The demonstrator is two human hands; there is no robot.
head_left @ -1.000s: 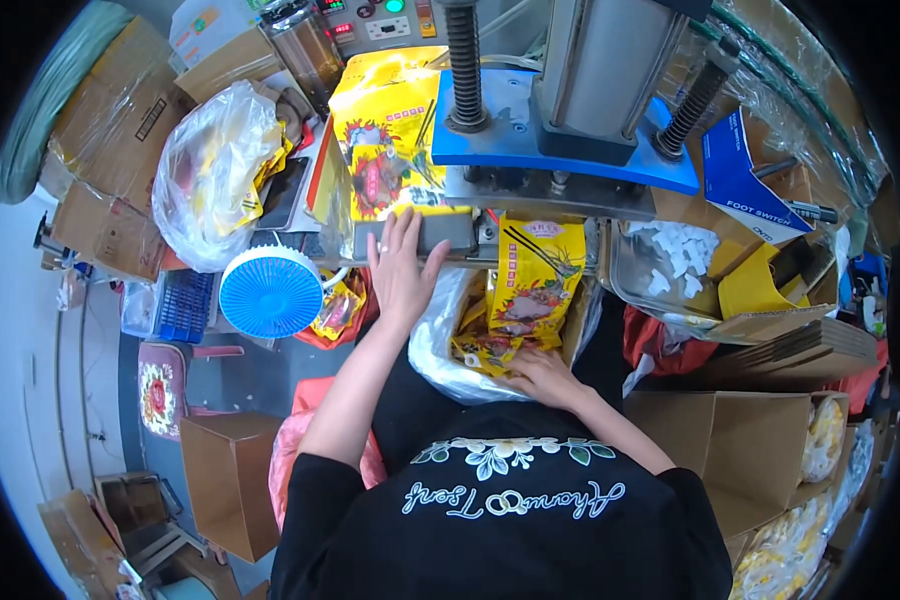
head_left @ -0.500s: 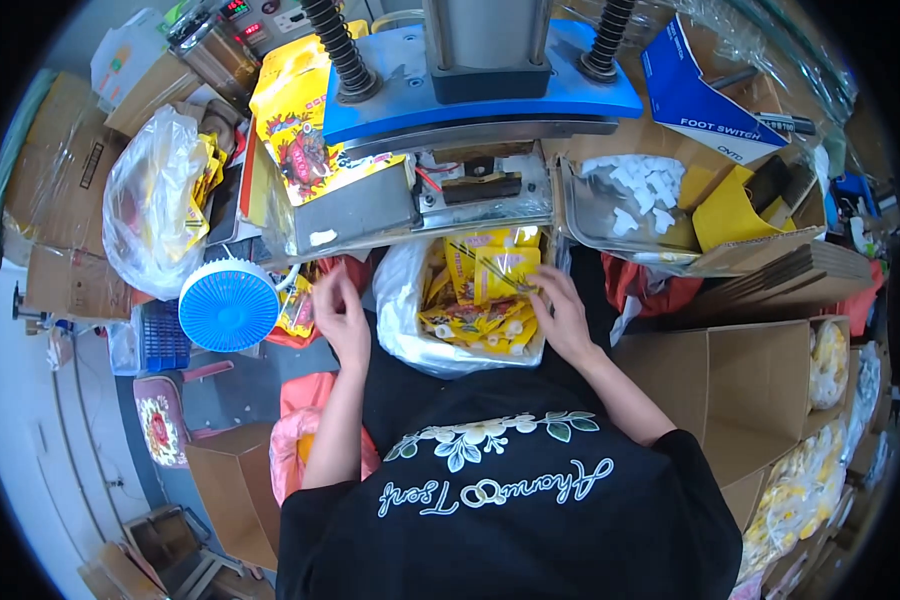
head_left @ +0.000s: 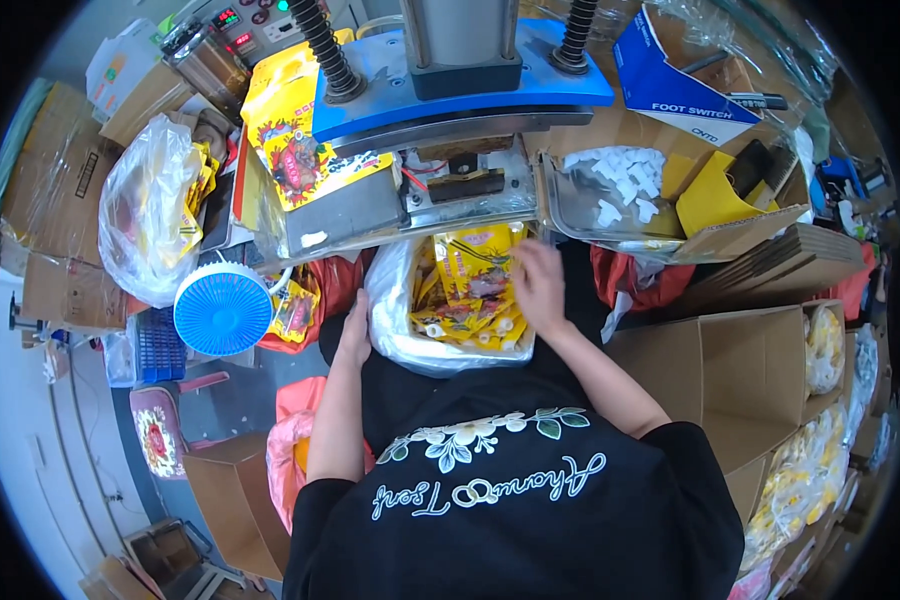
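A white plastic bag [head_left: 388, 325] with an open top sits in front of me, full of yellow spouted pouches [head_left: 470, 328] with white spouts. One yellow printed pouch [head_left: 473, 262] lies upright on top at the far side. My right hand [head_left: 538, 288] is at that pouch's right edge, fingers bent and smeared by motion, so I cannot make out whether they grip it. Against the left outside of the bag rests my left hand [head_left: 354, 328], its fingers stretched out and holding nothing.
Beyond the bag stands a blue press [head_left: 460, 88] with springs. A metal tray [head_left: 615, 205] of white plastic pieces is right of it. A blue fan [head_left: 223, 308] and a bag of pouches [head_left: 150, 215] are on the left. Cardboard boxes [head_left: 750, 370] stand at the right.
My left hand has come down from its raised, curled pose to the bag's left side with fingers straightened. My right hand has shifted up slightly along the top pouch. The view has shifted a little.
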